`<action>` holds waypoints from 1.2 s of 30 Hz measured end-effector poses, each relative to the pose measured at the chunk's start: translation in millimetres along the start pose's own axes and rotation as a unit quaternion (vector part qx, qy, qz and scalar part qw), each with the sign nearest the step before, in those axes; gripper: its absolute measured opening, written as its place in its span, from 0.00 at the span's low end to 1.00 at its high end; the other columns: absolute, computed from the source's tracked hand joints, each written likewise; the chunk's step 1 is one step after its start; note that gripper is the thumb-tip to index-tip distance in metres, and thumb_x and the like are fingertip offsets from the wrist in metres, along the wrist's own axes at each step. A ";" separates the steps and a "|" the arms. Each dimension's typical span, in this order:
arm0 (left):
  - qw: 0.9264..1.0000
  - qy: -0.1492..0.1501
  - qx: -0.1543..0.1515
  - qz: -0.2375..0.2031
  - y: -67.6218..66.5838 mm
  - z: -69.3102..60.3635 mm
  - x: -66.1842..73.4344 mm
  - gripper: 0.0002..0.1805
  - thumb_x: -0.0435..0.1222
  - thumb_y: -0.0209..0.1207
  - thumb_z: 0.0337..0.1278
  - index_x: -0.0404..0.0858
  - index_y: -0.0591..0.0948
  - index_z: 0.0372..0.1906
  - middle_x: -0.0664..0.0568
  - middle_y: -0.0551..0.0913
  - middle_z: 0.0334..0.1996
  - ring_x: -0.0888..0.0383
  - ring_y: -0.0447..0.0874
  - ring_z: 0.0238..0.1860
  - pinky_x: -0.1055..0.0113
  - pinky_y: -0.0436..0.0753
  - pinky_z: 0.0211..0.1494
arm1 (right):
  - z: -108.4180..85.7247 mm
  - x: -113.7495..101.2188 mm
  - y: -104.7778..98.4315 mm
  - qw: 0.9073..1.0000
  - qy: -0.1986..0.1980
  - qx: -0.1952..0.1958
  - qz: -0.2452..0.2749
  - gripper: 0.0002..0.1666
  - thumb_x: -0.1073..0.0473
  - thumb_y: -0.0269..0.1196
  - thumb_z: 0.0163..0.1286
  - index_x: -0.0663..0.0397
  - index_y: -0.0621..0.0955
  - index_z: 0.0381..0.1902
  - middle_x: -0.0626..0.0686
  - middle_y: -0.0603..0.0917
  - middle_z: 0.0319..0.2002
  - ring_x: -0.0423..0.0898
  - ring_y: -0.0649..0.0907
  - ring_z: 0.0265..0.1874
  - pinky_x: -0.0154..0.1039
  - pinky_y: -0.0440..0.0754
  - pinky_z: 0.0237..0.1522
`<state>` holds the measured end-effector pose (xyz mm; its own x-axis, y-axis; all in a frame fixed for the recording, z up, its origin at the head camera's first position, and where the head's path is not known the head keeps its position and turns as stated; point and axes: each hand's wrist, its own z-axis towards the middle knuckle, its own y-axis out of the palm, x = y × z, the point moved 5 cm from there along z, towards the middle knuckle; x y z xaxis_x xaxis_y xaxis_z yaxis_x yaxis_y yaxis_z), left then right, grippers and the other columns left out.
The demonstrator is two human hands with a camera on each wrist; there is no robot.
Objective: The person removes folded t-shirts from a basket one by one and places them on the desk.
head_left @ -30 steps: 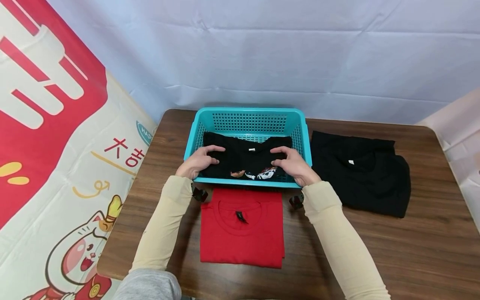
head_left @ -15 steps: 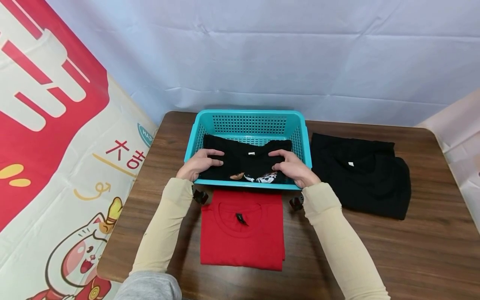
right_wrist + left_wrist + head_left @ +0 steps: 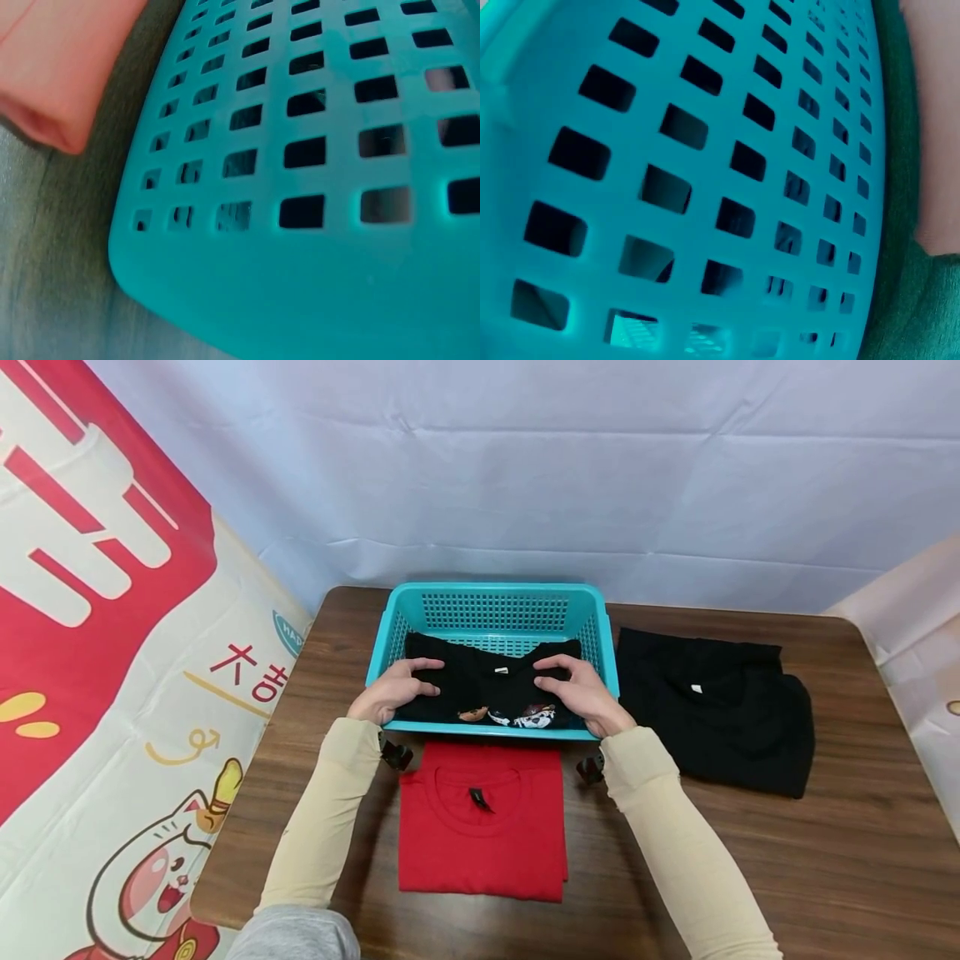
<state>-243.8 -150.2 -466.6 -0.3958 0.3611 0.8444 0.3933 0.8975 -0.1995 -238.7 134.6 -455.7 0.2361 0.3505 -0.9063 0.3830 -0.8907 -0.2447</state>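
A turquoise plastic basket (image 3: 495,589) with perforated walls stands on the table, and a folded black T-shirt (image 3: 487,689) with a white neck label and a printed picture lies in its front part. My left hand (image 3: 393,689) reaches over the left front rim. Its thumb and forefinger rest apart on the shirt's left side; the other fingers are hidden. My right hand (image 3: 585,692) lies likewise on the right side, thumb and forefinger spread. In the left wrist view only the basket wall (image 3: 727,180) fills the middle; the right wrist view shows the wall (image 3: 285,262) too, and no fingers.
A folded red T-shirt (image 3: 480,852) lies just in front of the basket. To the right is another folded black T-shirt (image 3: 727,727), close to the basket's side. All lie on a dark wooden table (image 3: 855,843), with a white cloth backdrop (image 3: 525,468) behind.
The thumbs and forefingers have shifted slightly on the shirt in the basket. The basket and the other shirts have stayed in place; the head view has tilted a little.
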 end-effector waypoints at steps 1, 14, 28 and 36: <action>1.000 0.000 -0.001 -0.001 -0.2 0.4 -0.2 0.29 0.27 0.53 0.63 0.42 0.67 0.70 0.46 0.51 0.75 0.45 0.51 0.73 0.47 0.59 0.74 | 0.6 -0.2 -0.7 1.000 -0.005 0.005 0.000 0.24 0.58 0.58 0.71 0.57 0.73 0.63 0.56 0.61 0.72 0.56 0.58 0.71 0.59 0.63 0.68; 1.000 0.015 0.000 0.007 -3.0 5.4 0.8 0.31 0.27 0.54 0.62 0.41 0.65 0.71 0.45 0.48 0.76 0.45 0.47 0.74 0.47 0.60 0.74 | 4.2 2.7 -1.3 1.000 0.011 0.017 -0.012 0.32 0.66 0.58 0.68 0.59 0.66 0.70 0.59 0.53 0.76 0.57 0.55 0.73 0.57 0.64 0.69; 0.998 0.037 0.027 0.040 -4.1 0.5 13.5 0.35 0.29 0.55 0.63 0.42 0.59 0.74 0.46 0.52 0.76 0.47 0.49 0.74 0.49 0.66 0.71 | 0.4 -8.1 -4.9 0.995 -0.039 0.056 -0.073 0.33 0.67 0.58 0.67 0.57 0.66 0.70 0.60 0.64 0.72 0.56 0.65 0.69 0.55 0.68 0.66; 0.991 0.102 0.048 0.066 -6.2 -7.7 22.6 0.35 0.28 0.54 0.64 0.41 0.58 0.75 0.47 0.54 0.75 0.48 0.53 0.73 0.50 0.67 0.70 | -5.3 -18.3 -5.4 0.989 -0.082 0.068 -0.099 0.32 0.66 0.58 0.69 0.54 0.67 0.70 0.59 0.67 0.70 0.56 0.70 0.63 0.55 0.69 0.65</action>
<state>-248.8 -149.5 -442.4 -0.1665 0.4271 0.8887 0.3467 0.8691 -0.3528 -240.4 134.6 -435.9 0.0158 0.4810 -0.8766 0.2809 -0.8435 -0.4578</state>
